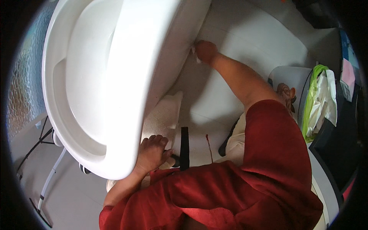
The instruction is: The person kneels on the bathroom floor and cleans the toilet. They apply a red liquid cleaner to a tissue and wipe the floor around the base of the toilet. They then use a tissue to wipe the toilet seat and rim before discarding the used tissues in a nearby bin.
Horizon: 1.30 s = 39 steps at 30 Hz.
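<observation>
My right hand [205,52] reaches down to the floor along the base of a white bathtub [123,95], closed around a small white wad, maybe tissue or cloth [198,59]. Most of that wad is hidden by the fingers. Close to my body, my left hand [153,152] is beside the tub's rounded rim, fingers apart and with nothing visible in it. Just beyond those fingers is a crumpled white sheet [166,115], apparently paper, next to the tub's side. Whether my left hand touches it, I cannot tell.
To my right stands a bin [290,74] with a flower picture, lined with a light green bag [312,106] holding white paper. On the left are a white hose [51,178], black wires [31,149] and textured glass [27,86]. A black strap [185,148] hangs before me.
</observation>
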Tool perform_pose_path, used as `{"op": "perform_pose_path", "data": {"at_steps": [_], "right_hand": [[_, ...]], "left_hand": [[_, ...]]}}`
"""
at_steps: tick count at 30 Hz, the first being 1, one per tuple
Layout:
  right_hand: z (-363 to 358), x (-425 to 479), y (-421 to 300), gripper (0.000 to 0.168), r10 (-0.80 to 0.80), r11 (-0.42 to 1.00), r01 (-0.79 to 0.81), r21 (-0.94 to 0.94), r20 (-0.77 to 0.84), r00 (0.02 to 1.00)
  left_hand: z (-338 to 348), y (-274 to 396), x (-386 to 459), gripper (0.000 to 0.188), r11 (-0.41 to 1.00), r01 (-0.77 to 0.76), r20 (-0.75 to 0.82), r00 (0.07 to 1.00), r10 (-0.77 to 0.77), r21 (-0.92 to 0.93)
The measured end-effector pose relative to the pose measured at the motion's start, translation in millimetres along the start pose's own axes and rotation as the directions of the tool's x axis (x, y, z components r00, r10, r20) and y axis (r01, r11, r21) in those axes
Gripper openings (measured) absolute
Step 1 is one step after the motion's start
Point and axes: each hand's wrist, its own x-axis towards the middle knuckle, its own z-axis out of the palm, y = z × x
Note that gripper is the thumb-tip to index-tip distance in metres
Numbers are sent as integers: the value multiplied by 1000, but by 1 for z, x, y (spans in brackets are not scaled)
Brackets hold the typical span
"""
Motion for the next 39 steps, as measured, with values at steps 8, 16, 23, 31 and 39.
{"op": "perform_pose_path", "data": {"at_steps": [8, 16, 23, 31, 39], "right_hand": [[-30, 37, 85, 29, 510, 859, -511, 23, -136, 850], [6, 19, 27, 24, 90, 996, -92, -10, -103, 991], [0, -41, -35, 25, -156, 987, 159, -25, 89, 984], [-44, 6, 42, 26, 320, 942, -331, 56, 148, 936], [22, -15, -34, 21, -16, 991, 18, 129, -16, 1000]], "left_hand": [[8, -2, -6, 38, 998, 67, 52, 996, -67, -9], [7, -4, 5, 37, 1000, 20, 45, 999, -19, -23], [-2, 4, 18, 36, 999, -34, 57, 998, 35, -16], [0, 7, 15, 36, 1000, -5, 76, 997, 6, -15], [0, 7, 14, 37, 999, -33, 17, 999, 33, -5]]}}
